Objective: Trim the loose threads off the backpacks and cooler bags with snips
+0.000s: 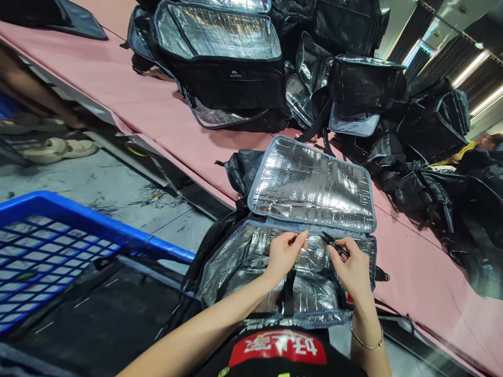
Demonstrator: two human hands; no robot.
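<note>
A foil-lined cooler bag (281, 223) lies open at the edge of the pink desk (416, 238), toward five o'clock. The left hand (285, 254) pinches fingertips together near its hinge, contents indiscernible; at three o'clock, the right hand (353, 267) grips black thread snips (332, 244).

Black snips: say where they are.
The black snips are in the right hand, right of centre in the head view, just below the opened silver lid.

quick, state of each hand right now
Left hand: closed in a pinch at the insulated bag's lid hinge; what it grips cannot be told.
Right hand: closed, holding black thread snips.
</note>
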